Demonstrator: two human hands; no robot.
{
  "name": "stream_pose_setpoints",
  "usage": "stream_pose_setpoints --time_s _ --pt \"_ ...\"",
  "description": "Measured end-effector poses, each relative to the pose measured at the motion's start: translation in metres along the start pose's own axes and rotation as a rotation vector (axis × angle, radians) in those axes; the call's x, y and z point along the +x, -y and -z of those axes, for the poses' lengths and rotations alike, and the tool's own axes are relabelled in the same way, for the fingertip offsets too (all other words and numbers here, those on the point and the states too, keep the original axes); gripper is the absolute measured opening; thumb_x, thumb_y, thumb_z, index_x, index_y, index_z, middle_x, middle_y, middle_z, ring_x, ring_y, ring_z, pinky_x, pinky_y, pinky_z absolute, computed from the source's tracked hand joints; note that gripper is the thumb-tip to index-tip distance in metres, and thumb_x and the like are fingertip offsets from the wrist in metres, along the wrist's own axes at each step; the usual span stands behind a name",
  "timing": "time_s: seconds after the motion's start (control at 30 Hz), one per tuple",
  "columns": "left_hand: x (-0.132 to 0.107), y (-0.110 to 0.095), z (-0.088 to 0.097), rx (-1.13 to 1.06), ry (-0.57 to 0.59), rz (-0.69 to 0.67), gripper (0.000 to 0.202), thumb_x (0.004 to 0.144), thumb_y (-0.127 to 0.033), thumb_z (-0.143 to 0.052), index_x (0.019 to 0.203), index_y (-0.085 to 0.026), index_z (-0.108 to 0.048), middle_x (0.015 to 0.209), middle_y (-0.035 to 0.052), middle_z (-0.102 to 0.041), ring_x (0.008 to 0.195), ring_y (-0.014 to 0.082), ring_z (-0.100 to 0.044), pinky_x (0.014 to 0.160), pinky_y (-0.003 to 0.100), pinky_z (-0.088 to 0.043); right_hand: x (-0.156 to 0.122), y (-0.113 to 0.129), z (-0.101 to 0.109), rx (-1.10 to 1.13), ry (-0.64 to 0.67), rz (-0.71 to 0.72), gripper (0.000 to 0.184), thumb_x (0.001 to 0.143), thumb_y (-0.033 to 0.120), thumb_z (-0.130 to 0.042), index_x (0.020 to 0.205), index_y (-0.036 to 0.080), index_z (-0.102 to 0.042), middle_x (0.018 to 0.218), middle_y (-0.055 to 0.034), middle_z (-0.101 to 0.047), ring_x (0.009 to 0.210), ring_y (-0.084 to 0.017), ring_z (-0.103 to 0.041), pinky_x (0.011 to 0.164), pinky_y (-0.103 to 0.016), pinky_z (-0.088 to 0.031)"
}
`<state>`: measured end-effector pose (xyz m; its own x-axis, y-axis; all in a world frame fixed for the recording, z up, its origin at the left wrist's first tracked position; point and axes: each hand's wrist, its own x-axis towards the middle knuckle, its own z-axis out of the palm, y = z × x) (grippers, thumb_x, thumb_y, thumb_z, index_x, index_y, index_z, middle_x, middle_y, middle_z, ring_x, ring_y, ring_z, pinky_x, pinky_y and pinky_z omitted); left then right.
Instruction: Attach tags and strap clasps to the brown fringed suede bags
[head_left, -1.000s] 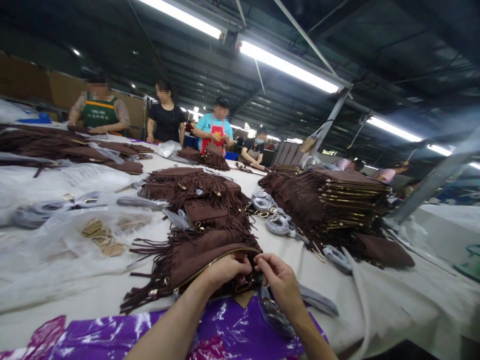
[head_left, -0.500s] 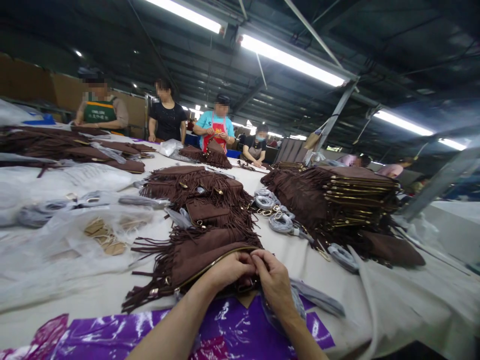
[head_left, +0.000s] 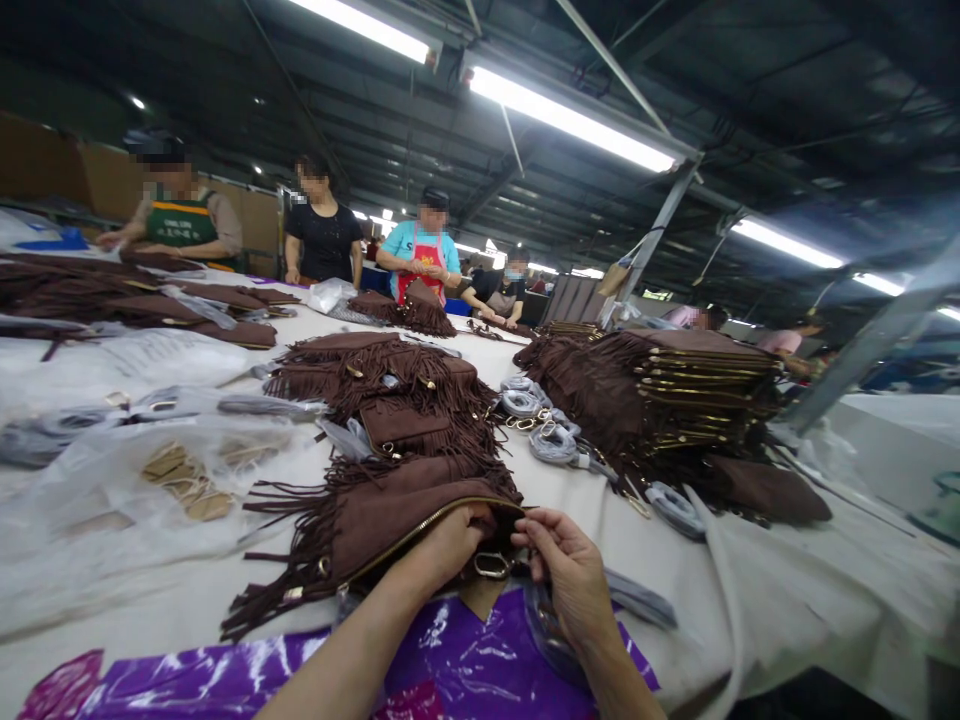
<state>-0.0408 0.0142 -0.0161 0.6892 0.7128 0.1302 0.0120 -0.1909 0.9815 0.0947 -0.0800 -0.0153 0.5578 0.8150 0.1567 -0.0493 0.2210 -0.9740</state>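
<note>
A brown fringed bag [head_left: 405, 497] lies in front of me with its gold zipper [head_left: 427, 522] undone. My left hand [head_left: 459, 535] reaches into the opening, fingers curled; their tips are hidden, so what they grip cannot be made out. At the right end of the opening, my right hand [head_left: 566, 560] pinches the bag's edge between thumb and fingers. Between the hands hang a gold metal clasp [head_left: 491, 567] and a tan tag [head_left: 482, 598]. Under the bag and my forearms is purple plastic packaging [head_left: 450, 650].
More fringed bags [head_left: 375, 375] lie beyond, with a tall stack [head_left: 705, 385] at right. Wrapped coiled straps [head_left: 553, 442] are scattered between. A clear plastic bag with tan tags [head_left: 187, 480] lies left. Several people, one in a red apron [head_left: 426, 255], stand across the table.
My left hand has gone deeper into the bag and my right hand has moved right, widening the opening. The clasp now shows more clearly. The view has shifted slightly.
</note>
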Motion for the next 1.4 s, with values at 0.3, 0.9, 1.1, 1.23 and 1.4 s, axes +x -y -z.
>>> stream_pose_setpoints --time_s 0.3,0.9,1.1,1.23,1.4 --pt "0.001 -0.004 -0.001 -0.305 0.047 0.033 0.022 0.063 -0.016 -0.059 0.082 -0.013 -0.069 0.074 0.0009 -0.067 0.071 0.0154 -0.057 0.07 0.027 -0.046 -0.005 0.0 0.0 -0.036 0.129 0.022 0.033 0.069 0.047 -0.082 0.079 0.019 -0.068 0.07 -0.0011 -0.071 0.065 -0.016 -0.068 0.063 -0.025 -0.056" --pt "-0.004 -0.011 -0.002 -0.017 0.04 -0.085 0.018 0.071 -0.023 -0.057 0.072 -0.014 -0.072 0.065 0.0018 -0.064 0.064 0.015 -0.053 0.062 0.024 -0.043 -0.006 -0.002 0.003 -0.098 0.115 0.043 0.033 0.071 0.049 -0.079 0.077 0.019 -0.068 0.068 0.0003 -0.065 0.063 -0.015 -0.062 0.057 -0.025 -0.055" --pt "-0.009 -0.018 -0.002 0.114 0.049 -0.19 0.019 0.079 -0.023 -0.052 0.064 -0.015 -0.061 0.063 -0.0008 -0.053 0.063 0.0128 -0.046 0.059 0.022 -0.036 -0.006 0.0 0.003 -0.12 0.128 0.033 0.035 0.071 0.052 -0.078 0.077 0.019 -0.068 0.067 -0.0002 -0.065 0.062 -0.015 -0.061 0.056 -0.024 -0.054" --pt "-0.01 -0.019 -0.003 0.167 0.062 -0.204 0.018 0.078 -0.02 -0.049 0.062 -0.016 -0.056 0.062 -0.0015 -0.051 0.061 0.0123 -0.045 0.058 0.021 -0.034 -0.006 0.002 0.002 -0.124 0.134 0.027 0.037 0.07 0.054 -0.079 0.076 0.019 -0.068 0.065 -0.0001 -0.064 0.061 -0.016 -0.061 0.055 -0.025 -0.055" --pt "-0.01 -0.017 -0.004 0.186 0.058 -0.205 0.017 0.078 -0.019 -0.049 0.062 -0.016 -0.055 0.062 -0.0016 -0.052 0.061 0.0121 -0.045 0.057 0.021 -0.033 -0.006 0.001 0.001 -0.13 0.146 0.017 0.037 0.067 0.054 -0.08 0.073 0.019 -0.069 0.063 0.0003 -0.064 0.061 -0.017 -0.062 0.055 -0.027 -0.055"
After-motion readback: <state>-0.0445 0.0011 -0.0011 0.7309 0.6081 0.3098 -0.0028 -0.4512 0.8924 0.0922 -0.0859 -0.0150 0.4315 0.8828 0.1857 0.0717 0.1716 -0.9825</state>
